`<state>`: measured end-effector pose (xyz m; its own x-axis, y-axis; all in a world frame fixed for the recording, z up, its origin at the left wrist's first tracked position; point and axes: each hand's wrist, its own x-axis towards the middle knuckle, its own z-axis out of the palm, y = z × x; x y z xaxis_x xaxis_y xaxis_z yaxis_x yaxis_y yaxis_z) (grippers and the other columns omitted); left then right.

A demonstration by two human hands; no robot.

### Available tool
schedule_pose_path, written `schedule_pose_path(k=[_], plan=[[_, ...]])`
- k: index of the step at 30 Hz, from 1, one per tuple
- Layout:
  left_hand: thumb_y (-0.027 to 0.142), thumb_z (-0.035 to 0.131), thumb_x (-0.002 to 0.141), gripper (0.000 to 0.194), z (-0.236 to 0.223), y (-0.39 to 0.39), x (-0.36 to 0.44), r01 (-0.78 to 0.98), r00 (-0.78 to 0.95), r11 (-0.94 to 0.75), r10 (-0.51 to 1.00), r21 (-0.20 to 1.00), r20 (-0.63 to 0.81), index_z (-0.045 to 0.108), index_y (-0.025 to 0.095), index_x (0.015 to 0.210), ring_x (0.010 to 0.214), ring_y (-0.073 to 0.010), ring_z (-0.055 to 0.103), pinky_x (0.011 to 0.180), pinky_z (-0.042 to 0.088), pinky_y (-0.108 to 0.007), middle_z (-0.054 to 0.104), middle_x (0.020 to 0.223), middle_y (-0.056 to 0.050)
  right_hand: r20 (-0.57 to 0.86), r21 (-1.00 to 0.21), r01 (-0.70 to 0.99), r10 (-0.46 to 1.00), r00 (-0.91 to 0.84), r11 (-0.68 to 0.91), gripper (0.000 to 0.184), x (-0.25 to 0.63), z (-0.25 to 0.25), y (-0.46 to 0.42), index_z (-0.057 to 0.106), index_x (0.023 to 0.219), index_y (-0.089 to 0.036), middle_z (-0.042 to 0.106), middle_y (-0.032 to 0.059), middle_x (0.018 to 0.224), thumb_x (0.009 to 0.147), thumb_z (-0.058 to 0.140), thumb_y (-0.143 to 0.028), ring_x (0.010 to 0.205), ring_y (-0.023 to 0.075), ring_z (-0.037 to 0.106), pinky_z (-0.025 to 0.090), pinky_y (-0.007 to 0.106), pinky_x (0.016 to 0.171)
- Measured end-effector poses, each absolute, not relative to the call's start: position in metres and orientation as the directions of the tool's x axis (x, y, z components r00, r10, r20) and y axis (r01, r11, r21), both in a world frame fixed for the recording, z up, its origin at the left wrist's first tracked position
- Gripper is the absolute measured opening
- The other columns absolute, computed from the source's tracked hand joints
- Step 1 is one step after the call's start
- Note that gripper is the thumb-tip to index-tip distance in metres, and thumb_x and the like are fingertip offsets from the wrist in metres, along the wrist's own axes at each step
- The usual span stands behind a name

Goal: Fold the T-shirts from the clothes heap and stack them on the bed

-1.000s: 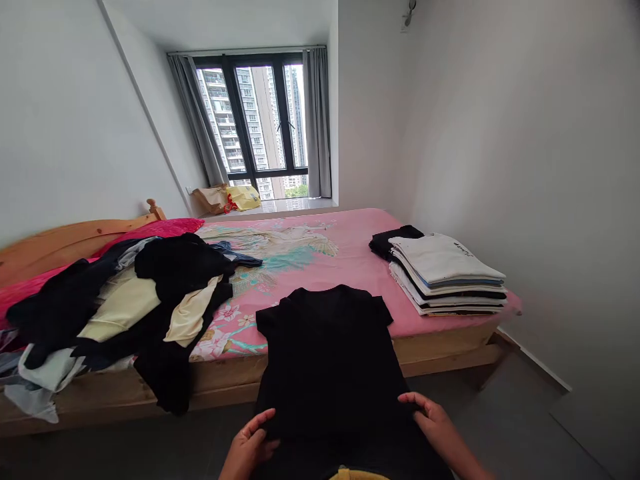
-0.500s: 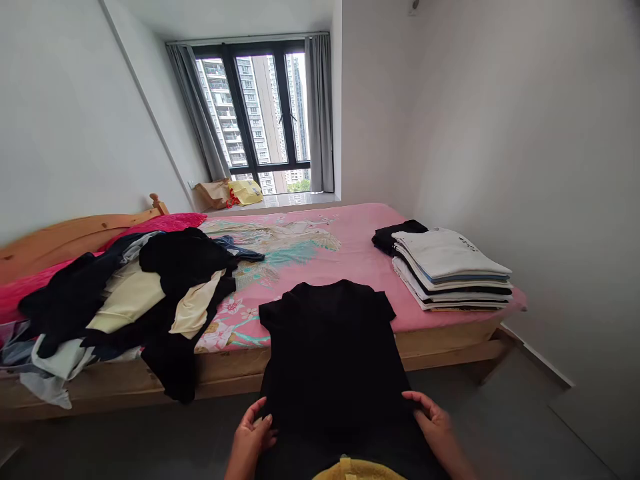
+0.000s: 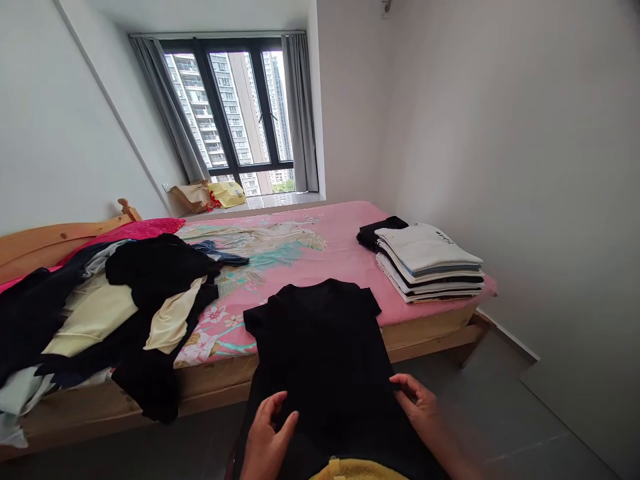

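A black short-sleeved T-shirt [image 3: 325,353] is spread out, with its neck and sleeves on the near edge of the bed and its body reaching down toward me. My left hand [image 3: 271,427] is over the shirt's lower left side, thumb and fingers apart, with no cloth visible between them. At the lower right edge, my right hand [image 3: 416,403] pinches the shirt's side between thumb and fingers. Something yellow [image 3: 355,469] shows at the bottom of the view, in front of the shirt's lower part.
On the left of the bed [image 3: 340,250] lies a loose heap of clothes [image 3: 160,267], partly hanging over the edge. A neat stack of folded clothes [image 3: 425,250] stands at the right, beside a folded black garment [image 3: 373,233]. Bags [image 3: 225,195] rest on the windowsill.
My left hand has let go of the shirt's left edge and moved inward over the cloth, its fingers spreading. My right hand stays at the right edge. The view has turned slightly right.
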<state>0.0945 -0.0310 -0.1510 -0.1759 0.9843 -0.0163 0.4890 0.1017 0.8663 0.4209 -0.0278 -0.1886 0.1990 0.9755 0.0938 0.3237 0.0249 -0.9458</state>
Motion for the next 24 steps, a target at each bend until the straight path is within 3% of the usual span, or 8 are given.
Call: schedule_pose_path(k=[3, 5, 7, 11, 14, 18, 21, 24], plan=[[0.031, 0.064, 0.067, 0.045, -0.123, -0.02, 0.163, 0.561, 0.236, -0.216, 0.967, 0.799, 0.096, 0.059, 0.024, 0.111, 0.113, -0.0261, 0.051, 0.096, 0.041, -0.04, 0.055, 0.122, -0.008, 0.197, -0.914, 0.387, 0.966, 0.165, 0.121, 0.021, 0.416, -0.171, -0.02, 0.067, 0.089, -0.024, 0.065, 0.003, 0.086, 0.076, 0.056, -0.036, 0.081, 0.0204, 0.061, 0.048, 0.031, 0.075], [0.026, 0.068, 0.061, 0.057, -0.112, -0.008, 0.208, 0.616, 0.397, -0.38, 0.906, 0.69, 0.145, 0.056, 0.024, 0.117, 0.112, -0.0263, 0.05, 0.096, 0.039, -0.04, 0.054, 0.123, -0.008, 0.256, -0.894, 0.409, 0.959, 0.124, 0.186, 0.019, 0.411, -0.163, -0.014, 0.067, 0.088, -0.024, 0.064, 0.0034, 0.085, 0.078, 0.054, -0.033, 0.081, 0.0197, 0.06, 0.048, 0.03, 0.074], [0.023, 0.067, 0.063, 0.055, -0.109, 0.006, 0.243, 0.685, 0.454, -0.461, 0.876, 0.564, 0.164, 0.056, 0.023, 0.116, 0.105, -0.026, 0.052, 0.09, 0.041, -0.04, 0.057, 0.115, -0.008, 0.296, -0.876, 0.423, 0.95, 0.096, 0.231, 0.018, 0.408, -0.157, -0.01, 0.067, 0.087, -0.023, 0.063, 0.0036, 0.084, 0.079, 0.053, -0.03, 0.08, 0.019, 0.059, 0.047, 0.03, 0.073], [0.015, 0.049, 0.077, 0.021, -0.114, 0.025, 0.273, 0.778, 0.449, -0.461, 0.883, 0.428, 0.135, 0.066, 0.019, 0.089, 0.086, -0.0206, 0.058, 0.078, 0.039, -0.035, 0.064, 0.088, -0.006, 0.321, -0.869, 0.425, 0.943, 0.092, 0.254, 0.016, 0.407, -0.149, -0.005, 0.065, 0.081, -0.02, 0.062, 0.0037, 0.079, 0.079, 0.055, -0.033, 0.074, 0.0177, 0.057, 0.046, 0.028, 0.07], [0.02, 0.043, 0.085, 0.026, -0.119, 0.028, 0.271, 0.76, 0.45, -0.452, 0.885, 0.467, 0.123, 0.068, 0.02, 0.089, 0.083, -0.0194, 0.061, 0.077, 0.038, -0.035, 0.067, 0.086, -0.007, 0.243, -0.906, 0.391, 0.956, 0.165, 0.163, 0.027, 0.417, -0.147, 0.013, 0.063, 0.083, -0.019, 0.062, 0.0037, 0.078, 0.081, 0.053, -0.044, 0.072, 0.017, 0.057, 0.046, 0.027, 0.067], [0.025, 0.048, 0.085, 0.025, -0.125, 0.026, 0.266, 0.714, 0.464, -0.46, 0.875, 0.528, 0.135, 0.069, 0.024, 0.099, 0.086, -0.0202, 0.062, 0.082, 0.038, -0.037, 0.069, 0.092, -0.005, 0.015, -0.921, 0.374, 0.95, 0.312, -0.108, 0.043, 0.442, -0.156, 0.078, 0.061, 0.085, -0.015, 0.062, 0.0031, 0.072, 0.081, 0.044, -0.054, 0.065, 0.0152, 0.056, 0.047, 0.024, 0.056], [0.024, 0.05, 0.083, 0.024, -0.131, 0.025, 0.27, 0.691, 0.467, -0.451, 0.875, 0.565, 0.127, 0.07, 0.026, 0.097, 0.085, -0.02, 0.063, 0.081, 0.039, -0.037, 0.069, 0.091, -0.004, -0.044, -0.88, 0.428, 0.933, 0.357, -0.205, 0.042, 0.458, -0.162, 0.141, 0.061, 0.092, -0.014, 0.063, 0.0038, 0.073, 0.082, 0.042, -0.049, 0.061, 0.0139, 0.056, 0.044, 0.022, 0.05], [0.021, 0.05, 0.082, 0.025, -0.136, 0.025, 0.273, 0.677, 0.46, -0.435, 0.88, 0.595, 0.12, 0.07, 0.026, 0.097, 0.083, -0.0189, 0.063, 0.079, 0.04, -0.036, 0.069, 0.09, -0.004, -0.046, -0.815, 0.523, 0.927, 0.372, -0.251, 0.033, 0.465, -0.162, 0.194, 0.064, 0.086, -0.014, 0.065, 0.0062, 0.075, 0.082, 0.045, -0.042, 0.067, 0.0148, 0.058, 0.041, 0.022, 0.056]])
